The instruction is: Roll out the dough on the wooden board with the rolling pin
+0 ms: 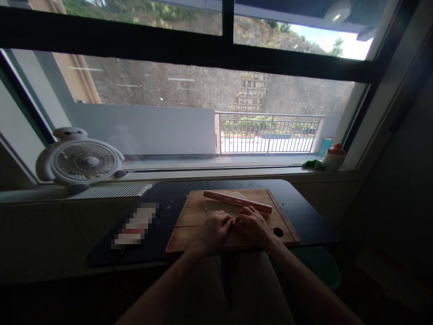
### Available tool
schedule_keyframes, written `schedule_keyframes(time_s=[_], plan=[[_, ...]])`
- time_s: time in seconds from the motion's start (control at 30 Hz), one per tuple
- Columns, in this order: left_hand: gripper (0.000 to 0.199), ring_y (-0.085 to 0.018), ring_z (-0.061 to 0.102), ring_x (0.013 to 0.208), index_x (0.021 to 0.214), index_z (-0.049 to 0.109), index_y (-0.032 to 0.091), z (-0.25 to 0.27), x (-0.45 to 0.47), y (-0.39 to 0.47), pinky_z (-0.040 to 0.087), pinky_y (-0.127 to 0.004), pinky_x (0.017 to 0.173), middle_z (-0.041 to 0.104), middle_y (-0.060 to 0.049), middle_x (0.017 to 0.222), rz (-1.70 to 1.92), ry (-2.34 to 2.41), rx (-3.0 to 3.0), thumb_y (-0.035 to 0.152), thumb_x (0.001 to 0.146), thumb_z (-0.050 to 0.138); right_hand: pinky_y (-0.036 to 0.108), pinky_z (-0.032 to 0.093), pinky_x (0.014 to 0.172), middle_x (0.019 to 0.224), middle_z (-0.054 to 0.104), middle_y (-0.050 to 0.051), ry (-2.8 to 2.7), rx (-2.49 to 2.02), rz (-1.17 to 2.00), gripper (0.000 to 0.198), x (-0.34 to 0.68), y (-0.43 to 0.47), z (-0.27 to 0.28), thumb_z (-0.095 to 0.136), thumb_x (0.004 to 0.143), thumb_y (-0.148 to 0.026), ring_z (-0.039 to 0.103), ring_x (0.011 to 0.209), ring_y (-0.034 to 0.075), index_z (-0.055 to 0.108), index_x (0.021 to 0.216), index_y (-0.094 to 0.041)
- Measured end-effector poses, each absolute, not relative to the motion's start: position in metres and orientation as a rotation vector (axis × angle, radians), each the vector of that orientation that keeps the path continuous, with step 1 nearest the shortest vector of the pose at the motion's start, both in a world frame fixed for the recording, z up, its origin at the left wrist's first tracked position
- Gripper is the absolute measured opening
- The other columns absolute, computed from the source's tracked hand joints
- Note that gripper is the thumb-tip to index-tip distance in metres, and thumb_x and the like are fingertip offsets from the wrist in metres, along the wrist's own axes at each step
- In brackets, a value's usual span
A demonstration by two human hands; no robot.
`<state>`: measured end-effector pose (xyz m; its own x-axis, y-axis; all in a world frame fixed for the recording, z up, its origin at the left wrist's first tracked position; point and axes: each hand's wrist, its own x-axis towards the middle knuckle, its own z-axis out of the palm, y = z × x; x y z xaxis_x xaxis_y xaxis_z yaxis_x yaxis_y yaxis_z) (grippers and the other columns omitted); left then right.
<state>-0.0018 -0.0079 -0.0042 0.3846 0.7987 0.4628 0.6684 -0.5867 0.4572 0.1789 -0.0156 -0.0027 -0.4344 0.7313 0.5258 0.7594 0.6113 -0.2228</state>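
A flat, pale sheet of dough [219,208] lies on the wooden cutting board [185,225]. Across its far part rests a reddish-brown rolling pin [237,201], slanted down towards the right, with neither hand on it. At the near edge of the dough, my left hand [216,226] is closed, its fingers curled and pinched on the edge. Beside it, almost touching, my right hand [251,225] is also closed with bent fingers on the same edge. The hands cover the near part of the dough, so the fingertips are partly hidden.
The board has a round hole [278,232] at its near right corner and sits on a dark table [304,216]. A blurred-out item [137,225] lies on the left. On the window ledge stand a white fan [86,160], a green cloth [313,164] and an orange-topped bottle [334,158].
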Motion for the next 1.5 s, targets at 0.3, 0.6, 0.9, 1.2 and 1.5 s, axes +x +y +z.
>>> schedule_keyframes(time_s=[0.3, 0.6, 0.9, 1.2, 1.5], plan=[[0.017, -0.016, 0.052, 0.082, 0.075, 0.060, 0.019, -0.004, -0.001, -0.016, 0.039, -0.029, 0.076, 0.057, -0.002, 0.080, 0.971, 1.291, 2.480, 0.028, 0.083, 0.048, 0.029, 0.040, 0.080, 0.090, 0.056, 0.003, -2.247, -1.077, -0.051, 0.017, 0.179, -0.017, -0.003, 0.047, 0.088, -0.025, 0.047, 0.088, 0.016, 0.062, 0.081, -0.022], [0.023, -0.016, 0.052, 0.080, 0.074, 0.058, 0.019, -0.005, -0.003, -0.014, 0.039, -0.029, 0.076, 0.057, -0.003, 0.080, 0.997, 1.311, 2.447, 0.029, 0.087, 0.043, 0.028, 0.039, 0.078, 0.088, 0.057, 0.002, -2.188, -1.204, -0.083, 0.014, 0.175, -0.017, -0.005, 0.055, 0.084, -0.034, 0.049, 0.087, 0.016, 0.063, 0.081, -0.023], [0.021, -0.016, 0.050, 0.077, 0.075, 0.058, 0.019, -0.003, 0.005, -0.015, 0.037, -0.028, 0.071, 0.056, -0.002, 0.079, 0.982, 1.403, 2.514, 0.033, 0.086, 0.046, 0.026, 0.038, 0.080, 0.084, 0.057, 0.002, -2.233, -1.177, -0.049, 0.020, 0.177, -0.016, -0.004, 0.047, 0.089, -0.025, 0.048, 0.084, 0.014, 0.064, 0.078, -0.021], [0.026, -0.015, 0.050, 0.076, 0.068, 0.057, 0.019, -0.003, 0.008, -0.015, 0.036, -0.029, 0.073, 0.055, -0.001, 0.075, 0.960, 1.416, 2.564, 0.028, 0.087, 0.043, 0.026, 0.039, 0.080, 0.083, 0.056, 0.001, -2.246, -1.114, -0.042, 0.022, 0.177, -0.013, -0.007, 0.045, 0.089, -0.022, 0.048, 0.084, 0.014, 0.061, 0.075, -0.021], [0.017, -0.016, 0.053, 0.077, 0.078, 0.061, 0.021, -0.001, 0.009, -0.018, 0.036, -0.029, 0.072, 0.059, 0.000, 0.077, 1.049, 1.363, 2.433, 0.030, 0.084, 0.047, 0.026, 0.038, 0.078, 0.089, 0.055, 0.002, -2.165, -1.175, -0.082, 0.011, 0.176, -0.020, -0.003, 0.050, 0.086, -0.021, 0.049, 0.086, 0.014, 0.059, 0.080, -0.022]])
